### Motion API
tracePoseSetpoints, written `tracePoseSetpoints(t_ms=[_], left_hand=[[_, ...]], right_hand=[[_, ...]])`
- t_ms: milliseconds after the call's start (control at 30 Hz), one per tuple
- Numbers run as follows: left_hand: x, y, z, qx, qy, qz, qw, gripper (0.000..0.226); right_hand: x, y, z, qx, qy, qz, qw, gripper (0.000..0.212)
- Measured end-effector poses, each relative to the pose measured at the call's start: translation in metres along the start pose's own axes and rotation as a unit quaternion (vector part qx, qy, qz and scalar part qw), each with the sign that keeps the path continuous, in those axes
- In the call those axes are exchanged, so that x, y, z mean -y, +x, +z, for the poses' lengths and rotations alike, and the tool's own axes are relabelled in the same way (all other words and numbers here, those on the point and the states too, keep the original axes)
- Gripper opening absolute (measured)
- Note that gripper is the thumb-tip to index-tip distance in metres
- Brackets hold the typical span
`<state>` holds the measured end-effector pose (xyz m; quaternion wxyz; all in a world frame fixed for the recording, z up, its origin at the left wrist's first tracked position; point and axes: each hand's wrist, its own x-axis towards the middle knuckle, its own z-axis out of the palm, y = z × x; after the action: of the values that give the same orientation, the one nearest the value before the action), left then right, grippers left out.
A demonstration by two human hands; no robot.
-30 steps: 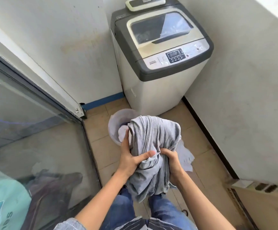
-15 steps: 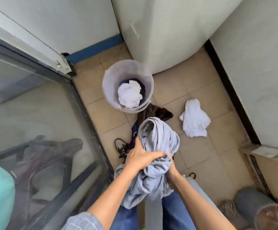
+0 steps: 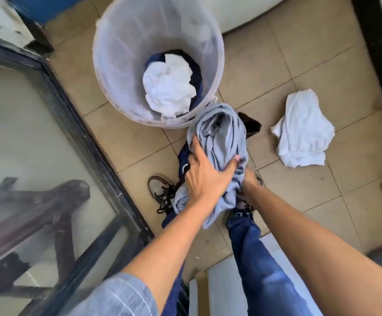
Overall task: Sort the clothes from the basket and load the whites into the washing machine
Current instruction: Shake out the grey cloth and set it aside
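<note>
Your left hand (image 3: 204, 176) lies over a bunched grey garment (image 3: 222, 142), its fingers curled into the cloth and the thumb pressed into a fold on the right side. Your right hand (image 3: 250, 179) is mostly hidden behind the same bundle; it meets the cloth from the right, but you cannot tell how its fingers are set. The grey garment hangs low above the tiled floor (image 3: 310, 53), just in front of the basket (image 3: 126, 42), over a dark blue garment (image 3: 183, 156) and a brown one (image 3: 251, 124) lying on the tiles. Inside the basket a crumpled white garment (image 3: 168, 87) rests on dark blue cloth (image 3: 196, 71). A second white garment (image 3: 301, 131) lies on the floor to the right, well apart from the basket. A shoe (image 3: 159, 188) shows beside the bundle, and the lower edge of the washing machine (image 3: 249, 12) shows at the top.
</note>
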<state>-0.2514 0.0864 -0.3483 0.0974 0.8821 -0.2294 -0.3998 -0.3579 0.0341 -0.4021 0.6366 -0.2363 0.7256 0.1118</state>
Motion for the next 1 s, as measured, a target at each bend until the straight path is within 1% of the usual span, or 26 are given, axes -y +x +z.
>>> tracePoseSetpoints(t_ms=[33, 67, 100, 167, 200, 233, 267, 300, 333, 400, 433, 467, 500, 533, 567, 600, 667, 700, 800, 900, 1000], left_hand=[[0.007, 0.017, 0.011, 0.043, 0.014, 0.008, 0.999, 0.12], [0.016, 0.032, 0.018, 0.09, 0.029, 0.018, 0.995, 0.116], [0.027, 0.045, 0.024, 0.14, 0.043, 0.032, 0.989, 0.112], [0.049, 0.062, 0.031, 0.214, 0.069, 0.073, 0.972, 0.097], [0.058, 0.066, 0.033, 0.231, 0.083, 0.098, 0.964, 0.091], [0.067, 0.067, 0.032, 0.238, 0.092, 0.122, 0.959, 0.087], [0.074, 0.067, 0.032, 0.238, 0.086, 0.139, 0.957, 0.083], [0.08, 0.066, 0.033, 0.23, 0.072, 0.147, 0.959, 0.08], [0.084, 0.063, 0.034, 0.217, 0.068, 0.151, 0.962, 0.076], [0.088, 0.055, 0.036, 0.189, 0.109, 0.157, 0.963, 0.076], [0.089, 0.051, 0.039, 0.176, 0.132, 0.156, 0.963, 0.08], [0.09, 0.048, 0.042, 0.166, 0.14, 0.15, 0.965, 0.084], [0.091, 0.046, 0.046, 0.162, 0.137, 0.145, 0.967, 0.089], [0.093, 0.046, 0.052, 0.164, 0.132, 0.145, 0.967, 0.092], [0.095, 0.047, 0.057, 0.173, 0.131, 0.148, 0.965, 0.094], [0.097, 0.051, 0.065, 0.185, 0.135, 0.151, 0.962, 0.093], [0.105, 0.062, 0.079, 0.21, 0.145, 0.147, 0.956, 0.087], [0.108, 0.069, 0.085, 0.221, 0.142, 0.136, 0.955, 0.084], [0.116, 0.092, 0.1, 0.246, 0.135, 0.105, 0.954, 0.083], [0.119, 0.108, 0.107, 0.273, 0.126, 0.093, 0.949, 0.085], [0.12, 0.104, 0.103, 0.276, 0.137, 0.093, 0.947, 0.087]], right_hand=[[0.002, 0.014, -0.002, -0.043, -0.066, 0.003, 0.997, 0.047], [0.0, 0.021, -0.004, -0.091, -0.098, -0.003, 0.991, 0.051], [-0.005, 0.024, -0.009, -0.107, -0.119, -0.014, 0.987, 0.057], [-0.02, 0.021, -0.013, -0.073, -0.14, -0.07, 0.985, 0.068], [-0.032, 0.016, -0.013, -0.034, -0.159, -0.087, 0.983, 0.07], [-0.042, 0.014, -0.013, 0.007, -0.196, -0.102, 0.975, 0.074], [-0.051, 0.012, -0.012, 0.039, -0.256, -0.119, 0.958, 0.081], [-0.06, 0.014, -0.01, 0.052, -0.316, -0.134, 0.938, 0.091], [-0.065, 0.015, -0.008, 0.021, -0.344, -0.149, 0.927, 0.099], [-0.063, 0.013, -0.005, -0.102, -0.296, -0.185, 0.932, 0.116], [-0.058, 0.015, -0.004, -0.149, -0.264, -0.213, 0.929, 0.127], [-0.053, 0.02, -0.004, -0.163, -0.261, -0.244, 0.919, 0.137], [-0.047, 0.027, -0.002, -0.154, -0.281, -0.274, 0.907, 0.144], [-0.04, 0.036, 0.001, -0.125, -0.322, -0.294, 0.891, 0.146], [-0.032, 0.046, 0.005, -0.085, -0.377, -0.293, 0.874, 0.145], [-0.024, 0.058, 0.009, -0.041, -0.426, -0.273, 0.861, 0.141], [-0.012, 0.082, 0.018, 0.029, -0.479, -0.226, 0.847, 0.124], [-0.007, 0.093, 0.022, 0.048, -0.492, -0.212, 0.843, 0.116], [0.001, 0.123, 0.028, 0.079, -0.515, -0.192, 0.832, 0.105], [-0.001, 0.14, 0.03, 0.088, -0.526, -0.193, 0.824, 0.107], [-0.005, 0.136, 0.027, 0.083, -0.517, -0.203, 0.828, 0.107]])
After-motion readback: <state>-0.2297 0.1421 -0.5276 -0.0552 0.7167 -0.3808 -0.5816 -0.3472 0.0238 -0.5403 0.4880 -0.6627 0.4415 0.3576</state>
